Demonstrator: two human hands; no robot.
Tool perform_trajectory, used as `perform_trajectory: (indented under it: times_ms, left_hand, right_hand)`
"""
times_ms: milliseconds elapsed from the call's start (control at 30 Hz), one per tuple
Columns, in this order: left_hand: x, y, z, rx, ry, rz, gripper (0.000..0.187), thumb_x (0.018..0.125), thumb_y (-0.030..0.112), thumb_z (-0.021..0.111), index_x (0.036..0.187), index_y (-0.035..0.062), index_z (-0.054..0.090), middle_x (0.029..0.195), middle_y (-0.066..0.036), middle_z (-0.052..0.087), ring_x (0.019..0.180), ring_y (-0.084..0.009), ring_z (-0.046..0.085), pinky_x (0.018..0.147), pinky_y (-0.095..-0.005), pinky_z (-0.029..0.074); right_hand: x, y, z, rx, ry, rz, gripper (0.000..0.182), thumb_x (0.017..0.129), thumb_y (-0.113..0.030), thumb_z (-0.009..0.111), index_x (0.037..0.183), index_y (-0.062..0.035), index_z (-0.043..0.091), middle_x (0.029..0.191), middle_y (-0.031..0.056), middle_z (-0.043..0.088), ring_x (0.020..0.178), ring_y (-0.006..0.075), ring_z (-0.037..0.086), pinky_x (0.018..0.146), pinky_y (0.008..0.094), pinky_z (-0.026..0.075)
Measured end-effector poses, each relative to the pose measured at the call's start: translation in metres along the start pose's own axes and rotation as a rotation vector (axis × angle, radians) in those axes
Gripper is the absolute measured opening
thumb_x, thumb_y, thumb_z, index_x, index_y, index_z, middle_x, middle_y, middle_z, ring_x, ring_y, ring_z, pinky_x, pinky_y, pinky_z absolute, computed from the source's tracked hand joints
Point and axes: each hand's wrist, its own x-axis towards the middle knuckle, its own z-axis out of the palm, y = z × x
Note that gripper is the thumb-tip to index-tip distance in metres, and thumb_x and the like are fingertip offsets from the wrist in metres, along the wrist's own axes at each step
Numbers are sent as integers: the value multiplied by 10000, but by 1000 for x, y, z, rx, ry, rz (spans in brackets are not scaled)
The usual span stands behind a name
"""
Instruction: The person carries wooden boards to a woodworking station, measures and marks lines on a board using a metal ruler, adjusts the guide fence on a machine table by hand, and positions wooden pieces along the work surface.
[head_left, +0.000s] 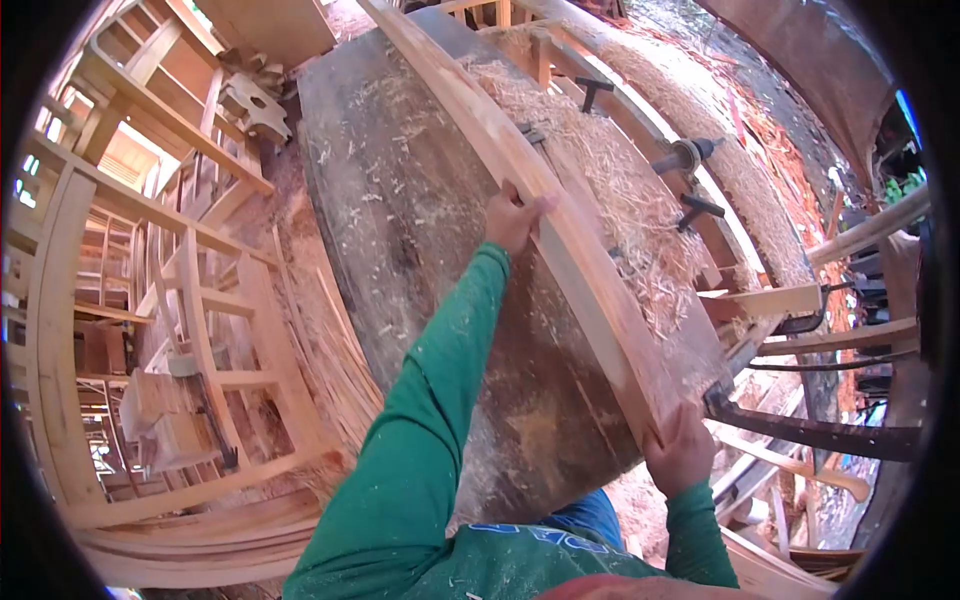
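Observation:
A long wooden board (590,285) stretches over the workbench (370,190), from the far edge to its near right corner. My left hand (514,218) grips the board's left edge around the middle, thumb laid over the top. At the near end, my right hand (682,452) is closed around the board, with some of its fingers hidden. Curled wood shavings (640,210) cover the bench on the board's right side, and smaller flakes are scattered on the left.
Black clamp handles (700,209) and a drill-like tool (686,156) lie along the bench's right side. A dark metal bar (810,432) juts in near my right hand. Wooden frames (62,330) stand at left, with thin strips on the floor beside them.

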Motion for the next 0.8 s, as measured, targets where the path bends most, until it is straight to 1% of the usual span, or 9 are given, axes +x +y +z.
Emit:
perform_trajectory:
  times_ms: [33, 133, 200, 333, 400, 500, 600, 700, 800]
  left_hand:
    - [4, 0, -1, 21, -2, -10, 454, 837, 268, 817, 1159, -15, 665, 991, -80, 721, 839, -137, 697, 638, -306, 566]
    - [17, -24, 4, -117, 92, 200, 464, 768, 285, 886, 1041, 3, 639, 794, -57, 690, 618, -120, 639, 517, -281, 519]
    - [9, -7, -3, -18, 36, 25, 498, 733, 342, 917, 983, 5, 648, 763, -50, 680, 600, -117, 622, 519, -290, 504]
    - [9, -6, -7, 79, 60, -11, 549, 705, 407, 934, 914, -11, 645, 692, -39, 650, 560, -115, 581, 519, -306, 491]
    - [27, -20, -15, 130, 38, 13, 650, 685, 460, 930, 951, -51, 630, 735, -86, 673, 626, -162, 640, 576, -334, 536]
    - [39, -24, -30, 106, -24, 45, 472, 815, 365, 832, 974, -44, 658, 780, -61, 679, 710, -163, 663, 644, -327, 553]
    - [54, -28, -31, 208, 134, 166, 354, 786, 310, 830, 760, 25, 622, 727, -42, 635, 611, -137, 599, 532, -304, 484]
    - [64, -25, -33, -15, 77, 192, 352, 789, 295, 829, 771, 22, 608, 705, -38, 619, 591, -150, 594, 514, -302, 482]
    - [67, -8, -40, 32, 69, 12, 383, 776, 323, 840, 767, 17, 608, 687, -35, 601, 568, -156, 588, 488, -299, 478]
  right_hand:
    - [-3, 2, 2, -12, 38, -8, 627, 787, -335, 810, 1236, 34, 579, 888, 232, 663, 819, 443, 662, 689, 525, 519]
    - [-1, 3, 17, -21, 121, -25, 680, 798, -342, 818, 1285, 62, 569, 956, 266, 681, 864, 461, 677, 729, 515, 538]
    - [-1, -1, 15, -9, 130, -2, 702, 812, -347, 816, 1314, 71, 560, 1014, 287, 686, 900, 474, 682, 762, 505, 549]
    - [2, -2, 20, -95, 112, -24, 738, 812, -329, 837, 1355, 75, 543, 1070, 290, 683, 932, 448, 698, 805, 484, 564]
    - [8, -11, 20, -58, 108, 27, 744, 804, -349, 852, 1345, 68, 558, 1102, 292, 692, 973, 438, 712, 839, 467, 573]
    - [20, -23, 21, -69, 110, 21, 737, 808, -347, 855, 1343, 66, 561, 1081, 287, 702, 949, 429, 726, 817, 452, 582]
    - [32, -31, 24, -54, 111, 21, 732, 812, -337, 855, 1348, 64, 559, 1065, 283, 706, 932, 421, 732, 800, 442, 584]
    - [41, -40, 23, -61, 101, 32, 731, 813, -330, 855, 1351, 63, 556, 1053, 281, 706, 930, 417, 732, 799, 435, 582]
    - [52, -49, 24, -51, 128, -7, 727, 814, -322, 854, 1352, 63, 554, 1039, 279, 705, 917, 416, 732, 793, 437, 579]
